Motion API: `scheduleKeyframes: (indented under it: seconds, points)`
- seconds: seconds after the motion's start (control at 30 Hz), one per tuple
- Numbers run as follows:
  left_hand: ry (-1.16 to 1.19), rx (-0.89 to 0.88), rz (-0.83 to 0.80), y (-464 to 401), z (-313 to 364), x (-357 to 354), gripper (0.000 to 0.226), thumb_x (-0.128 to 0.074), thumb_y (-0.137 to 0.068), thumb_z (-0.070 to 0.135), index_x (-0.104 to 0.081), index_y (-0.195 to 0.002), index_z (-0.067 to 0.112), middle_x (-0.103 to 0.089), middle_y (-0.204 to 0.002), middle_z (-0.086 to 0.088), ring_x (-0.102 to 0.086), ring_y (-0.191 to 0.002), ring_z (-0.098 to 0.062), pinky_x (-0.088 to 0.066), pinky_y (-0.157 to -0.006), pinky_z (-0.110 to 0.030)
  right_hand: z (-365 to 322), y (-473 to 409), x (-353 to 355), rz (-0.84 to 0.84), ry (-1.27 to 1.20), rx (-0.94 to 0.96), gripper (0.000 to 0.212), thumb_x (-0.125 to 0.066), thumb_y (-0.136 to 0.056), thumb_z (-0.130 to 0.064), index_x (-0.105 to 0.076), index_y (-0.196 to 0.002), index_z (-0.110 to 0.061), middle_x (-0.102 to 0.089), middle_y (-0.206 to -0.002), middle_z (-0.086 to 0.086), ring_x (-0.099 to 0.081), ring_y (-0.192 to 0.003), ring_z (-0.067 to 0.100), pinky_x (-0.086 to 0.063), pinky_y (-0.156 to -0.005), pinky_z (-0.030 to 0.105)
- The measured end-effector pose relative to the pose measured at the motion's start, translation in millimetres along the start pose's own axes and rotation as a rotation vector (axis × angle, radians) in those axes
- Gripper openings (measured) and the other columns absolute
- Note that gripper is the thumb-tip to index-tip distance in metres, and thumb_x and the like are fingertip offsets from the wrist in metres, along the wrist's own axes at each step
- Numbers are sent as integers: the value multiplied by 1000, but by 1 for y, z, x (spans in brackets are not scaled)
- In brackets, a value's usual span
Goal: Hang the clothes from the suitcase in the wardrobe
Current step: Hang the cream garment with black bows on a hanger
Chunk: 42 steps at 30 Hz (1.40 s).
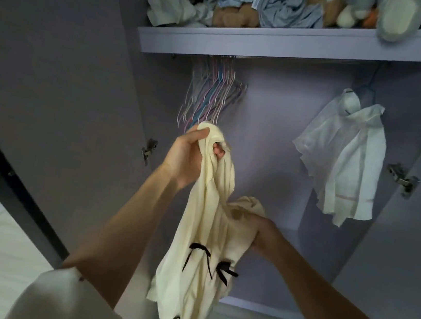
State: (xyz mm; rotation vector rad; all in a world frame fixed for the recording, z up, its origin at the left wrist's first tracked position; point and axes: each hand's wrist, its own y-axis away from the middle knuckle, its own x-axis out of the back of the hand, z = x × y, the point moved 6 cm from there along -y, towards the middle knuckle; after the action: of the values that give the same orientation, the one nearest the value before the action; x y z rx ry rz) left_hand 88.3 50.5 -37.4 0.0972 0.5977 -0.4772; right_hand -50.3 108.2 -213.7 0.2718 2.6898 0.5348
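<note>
The fingers (209, 133) of the left hand (187, 153) are curled round a bunched upper edge of a cream garment (210, 229), which is gripped and held up in front of an open lilac wardrobe (273, 146). Lower and to the right, another fold of the same garment is gripped by the right hand (261, 234) (its fingers are hidden in the cloth, so how they lie cannot be told). The garment hangs down between both bare forearms, and small black bows (201, 252) are seen on its lower part. Just behind the left hand, a cluster of empty pastel wire hangers (210, 97) is hung from the rail under a shelf (274, 46). To the right, well apart from them, a white blouse (345, 156) is hung on a dark hanger. The shelf is piled with crumpled clothes and plush toys (328, 5). Metal hinges are seen on both wardrobe sides. A pale floor is seen at the lower left.
</note>
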Motion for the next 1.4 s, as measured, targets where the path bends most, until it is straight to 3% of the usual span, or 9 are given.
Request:
scheduleKeyframes:
  seconds: [0.1,0.27,0.47,0.73,0.83,0.97,1.1,1.27,1.4]
  points:
    - [-126,-87,132,0,7,32,14,-39,-90,1,-52,-87,5,-59,-64,-13,-57,-55,-21,-50,-60,-29,-27,4,-5,-74,-149,114,38,-33,-97,-16,-66,-78,-11,-59,-85,10,-63,-70,19,-47,-69,29]
    - [-637,-9,438,5,1,95,12,-50,-91,3,-61,-89,7,-68,-78,-10,-65,-75,-21,-54,-63,-29,-45,1,20,-70,-235,96,62,-66,-59,-45,-68,-88,9,-69,-88,24,-68,-80,33,-57,-65,35]
    - [-612,-67,443,6,0,108,11,-53,-92,8,-63,-94,13,-62,-89,-9,-56,-90,-23,-48,-79,-36,-77,-2,27,71,26,174,22,-50,-85,-16,-50,-62,-16,-45,-57,5,-47,-49,14,-33,-50,22]
    - [-546,-260,224,-28,31,69,20,-45,-97,11,-59,-93,23,-61,-90,-2,-56,-82,-16,-47,-73,-29,-176,9,-36,173,1017,714,24,-55,-90,-7,-63,-112,0,-55,-100,8,-54,-92,20,-36,-76,19]
    - [-576,-167,63,-39,13,59,26,-56,-90,8,-58,-114,19,-63,-106,-4,-59,-97,-18,-49,-81,-29,-183,9,-74,65,1006,784,27,-51,-92,-3,-60,-117,2,-56,-105,9,-53,-93,6,-35,-70,0]
    - [-723,-69,-79,-54,-12,52,49,-65,-84,8,-48,-126,26,-62,-108,5,-61,-96,-10,-51,-80,-14,-181,-10,-109,-69,947,797,22,-55,-89,0,-64,-109,5,-58,-94,11,-52,-64,-16,-37,-67,2]
    - [-900,-213,94,-72,-3,63,11,-57,-90,9,-62,-99,4,-57,-76,-3,-50,-61,-8,-39,-51,-6,-187,-35,-107,-30,763,693,20,-52,-92,-8,-66,-101,2,-63,-86,19,-52,-63,0,-41,-61,12]
    - [-851,-159,298,-106,-1,100,12,-57,-91,15,-58,-85,4,-54,-72,-4,-50,-64,-13,-41,-51,-12,-192,-104,-76,158,575,512,27,-40,-95,-8,-55,-74,-15,-58,-69,2,-53,-52,5,-37,-42,6]
    - [-775,-143,421,-135,-1,123,10,-58,-91,16,-60,-88,8,-55,-69,1,-52,-63,-10,-44,-61,-24,-195,-171,-75,171,591,443,17,-42,-93,-8,-58,-89,-13,-55,-69,-2,-45,-55,9,-33,-37,8]
